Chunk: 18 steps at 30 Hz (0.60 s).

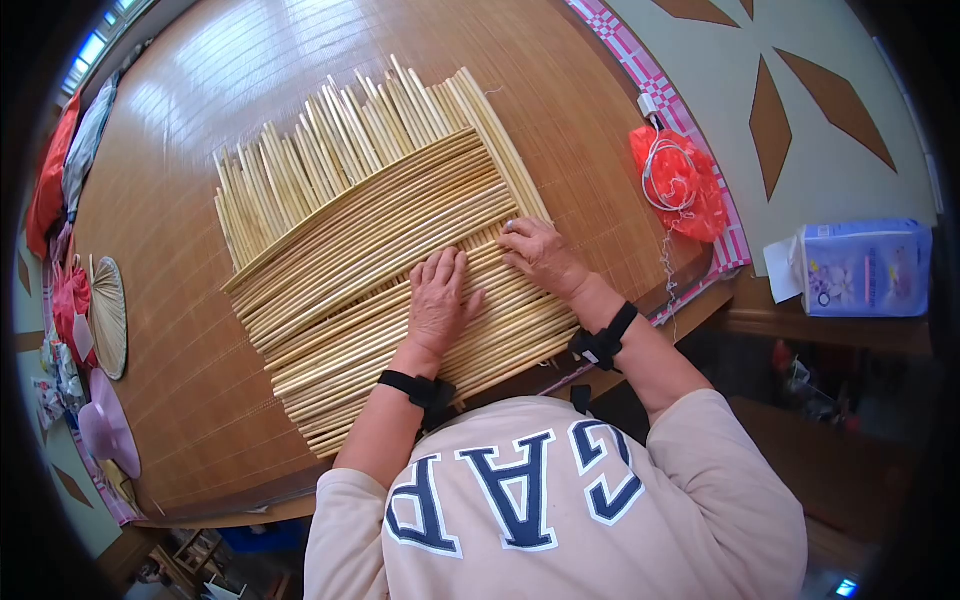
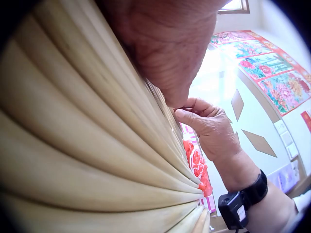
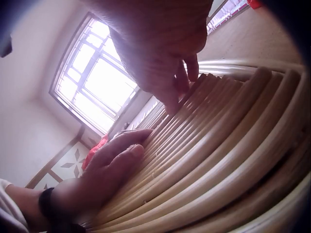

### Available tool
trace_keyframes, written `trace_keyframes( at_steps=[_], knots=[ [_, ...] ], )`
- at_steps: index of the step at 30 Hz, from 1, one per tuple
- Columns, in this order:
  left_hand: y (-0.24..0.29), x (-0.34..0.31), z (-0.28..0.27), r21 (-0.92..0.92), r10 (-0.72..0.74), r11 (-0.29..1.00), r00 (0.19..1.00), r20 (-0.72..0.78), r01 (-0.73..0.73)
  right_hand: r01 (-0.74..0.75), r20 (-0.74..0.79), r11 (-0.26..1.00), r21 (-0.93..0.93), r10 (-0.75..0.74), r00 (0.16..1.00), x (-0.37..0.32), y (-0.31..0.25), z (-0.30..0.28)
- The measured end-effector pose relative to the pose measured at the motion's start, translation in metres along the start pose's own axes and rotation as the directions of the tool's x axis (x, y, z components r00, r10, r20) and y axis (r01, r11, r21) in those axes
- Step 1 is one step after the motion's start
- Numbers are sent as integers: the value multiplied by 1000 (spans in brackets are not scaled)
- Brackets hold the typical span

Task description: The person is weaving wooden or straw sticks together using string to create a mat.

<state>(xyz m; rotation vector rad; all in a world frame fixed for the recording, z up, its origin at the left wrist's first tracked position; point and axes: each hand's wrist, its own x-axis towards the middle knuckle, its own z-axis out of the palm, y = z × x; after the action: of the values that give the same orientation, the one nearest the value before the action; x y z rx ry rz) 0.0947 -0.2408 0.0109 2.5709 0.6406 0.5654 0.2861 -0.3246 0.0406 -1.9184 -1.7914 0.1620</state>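
Long pale wooden sticks lie side by side in a broad layer, with a narrow gap between two groups. On their middle rests my left hand, palm down with fingers relaxed. Near the sticks' right ends, my right hand touches them with bent, slightly spread fingers; whether it pinches one is unclear. The left wrist view shows the right hand with thumb and fingers close together beside the stick layer. In the right wrist view, the left hand lies along the sticks, its thumb visible.
More sticks stand out beyond a crosswise stick on the brown table. Red plastic with a white cable lies at the right, near a blue tissue pack. A fan and pink hat are at the left.
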Motion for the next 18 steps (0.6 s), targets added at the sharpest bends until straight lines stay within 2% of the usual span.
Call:
trace_keyframes(
  at_steps=[5,7,11,13,18],
  knots=[
    [0,-3,2,65,58,996,998,-31,-55,89,-21,996,-12,-89,996,2,-1,9],
    [1,-5,2,137,169,978,984,-59,-160,89,7,996,-30,-89,996,5,-1,7],
    [2,-8,4,117,203,974,978,-52,-196,84,22,996,-41,-84,996,8,3,13],
    [1,-9,5,126,270,955,963,6,-268,69,29,997,-45,-67,997,10,0,12],
    [3,-6,1,87,274,959,962,-20,-271,47,14,993,-106,-46,999,15,-8,13]
  ],
)
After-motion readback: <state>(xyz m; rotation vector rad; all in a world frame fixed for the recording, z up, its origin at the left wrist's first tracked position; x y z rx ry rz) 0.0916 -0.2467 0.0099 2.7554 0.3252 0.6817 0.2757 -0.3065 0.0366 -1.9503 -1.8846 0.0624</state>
